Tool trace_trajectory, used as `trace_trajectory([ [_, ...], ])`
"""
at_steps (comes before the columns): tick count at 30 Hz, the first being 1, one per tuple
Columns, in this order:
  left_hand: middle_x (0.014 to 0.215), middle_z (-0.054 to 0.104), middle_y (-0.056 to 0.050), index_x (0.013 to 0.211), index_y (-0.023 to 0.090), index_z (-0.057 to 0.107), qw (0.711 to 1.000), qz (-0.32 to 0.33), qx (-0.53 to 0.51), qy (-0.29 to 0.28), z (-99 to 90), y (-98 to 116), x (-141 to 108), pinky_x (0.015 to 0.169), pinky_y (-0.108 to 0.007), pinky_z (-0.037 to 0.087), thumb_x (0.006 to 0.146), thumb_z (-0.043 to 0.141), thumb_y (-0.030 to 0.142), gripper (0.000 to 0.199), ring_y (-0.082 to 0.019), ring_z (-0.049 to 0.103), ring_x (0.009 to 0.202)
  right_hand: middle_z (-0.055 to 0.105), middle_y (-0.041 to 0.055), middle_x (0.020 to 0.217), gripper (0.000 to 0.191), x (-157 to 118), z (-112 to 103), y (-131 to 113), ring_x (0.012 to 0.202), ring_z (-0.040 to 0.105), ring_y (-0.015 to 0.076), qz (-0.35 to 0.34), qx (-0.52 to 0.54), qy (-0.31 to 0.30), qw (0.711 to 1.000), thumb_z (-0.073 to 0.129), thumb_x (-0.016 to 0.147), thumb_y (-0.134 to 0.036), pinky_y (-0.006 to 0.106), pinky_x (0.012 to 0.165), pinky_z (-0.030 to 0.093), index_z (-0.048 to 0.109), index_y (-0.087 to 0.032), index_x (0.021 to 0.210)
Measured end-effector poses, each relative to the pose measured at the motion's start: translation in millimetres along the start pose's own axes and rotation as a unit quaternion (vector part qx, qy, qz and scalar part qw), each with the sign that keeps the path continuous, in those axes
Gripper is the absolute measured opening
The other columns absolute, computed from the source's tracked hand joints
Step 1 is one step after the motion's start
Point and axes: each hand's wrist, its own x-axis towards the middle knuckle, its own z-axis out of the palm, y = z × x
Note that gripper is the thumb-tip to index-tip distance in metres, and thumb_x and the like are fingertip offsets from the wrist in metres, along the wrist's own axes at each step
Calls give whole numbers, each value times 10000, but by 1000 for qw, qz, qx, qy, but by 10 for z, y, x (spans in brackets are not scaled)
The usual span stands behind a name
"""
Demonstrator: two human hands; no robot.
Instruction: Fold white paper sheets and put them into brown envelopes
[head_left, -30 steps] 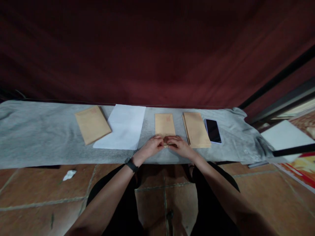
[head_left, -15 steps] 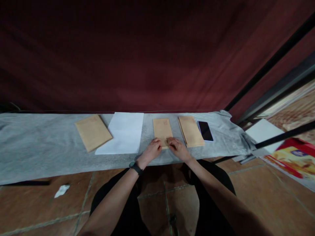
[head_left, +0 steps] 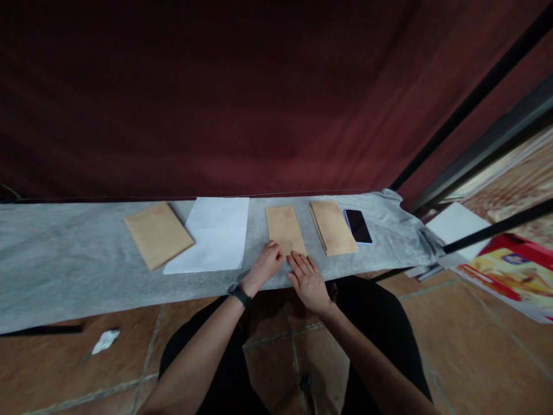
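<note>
A brown envelope [head_left: 285, 225] lies in front of me on the grey cloth. At its lower left corner rests my left hand [head_left: 266, 263], fingers curled closed; what they hold, if anything, is too small to make out. My right hand [head_left: 307, 279] lies flat with its fingers stretched over the envelope's lower right edge. Just right of it is a small stack of brown envelopes [head_left: 334, 227]. More brown envelopes [head_left: 159, 233] lie at the left, overlapping the corner of white paper sheets [head_left: 218, 233].
A phone [head_left: 358, 225] lies right of the stack on the grey cloth [head_left: 86, 248]. A dark red curtain [head_left: 259, 115] hangs behind. At the right are black bars and a red and yellow box [head_left: 514, 271]. White crumpled paper [head_left: 105, 342] is on the floor.
My right hand has opened from a closed grip, moved toward me and flattened over the envelope's lower edge. My left hand stays near the lower left corner. The view has shifted slightly.
</note>
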Motion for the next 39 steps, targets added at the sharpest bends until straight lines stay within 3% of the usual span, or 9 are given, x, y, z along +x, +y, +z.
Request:
trace_trajectory([
  [8,871,587,-22,798,176,591,999,-25,-26,-4,-69,62,-8,812,-305,499,836,524,-8,200,-161,571,829,463,91,1555,511,-61,1,117,1432,443,263,42,-25,18,999,377,1064,-358,479,1212,292,409,-180,1542],
  [18,1217,661,-104,1129,166,658,983,58,164,-54,-60,308,-216,1052,-381,454,868,464,-7,369,-238,586,1166,472,92,1547,511,-71,116,67,1430,445,257,66,-47,51,995,381,1059,-329,487,1216,272,398,-183,1548],
  [24,1416,605,-148,1353,118,582,976,91,181,-75,16,431,-281,1126,-412,409,1001,445,194,385,-255,538,1330,482,96,1540,508,-83,144,76,1429,447,250,62,-51,57,995,394,1053,-320,479,1231,249,413,-178,1539],
  [29,1426,601,-154,1372,126,575,979,94,163,-80,-21,383,-329,1136,-407,404,986,472,175,403,-252,540,1346,477,109,1540,498,-66,76,63,1432,446,272,68,-15,46,997,389,1056,-338,516,1224,270,441,-179,1525],
  [34,1458,575,-137,1398,171,545,986,94,124,-63,-50,297,-334,1133,-427,407,997,475,215,410,-244,536,1345,567,105,1469,464,149,-39,169,1391,503,245,52,85,38,994,343,1067,-348,504,1190,366,529,-205,1467],
  [39,1474,551,-135,1377,173,547,988,77,121,-64,-86,306,-261,1125,-475,397,963,563,245,421,-279,510,1352,538,54,1503,463,631,-64,439,1424,463,200,-28,128,-20,991,301,1079,-368,483,1189,377,500,-261,1483],
])
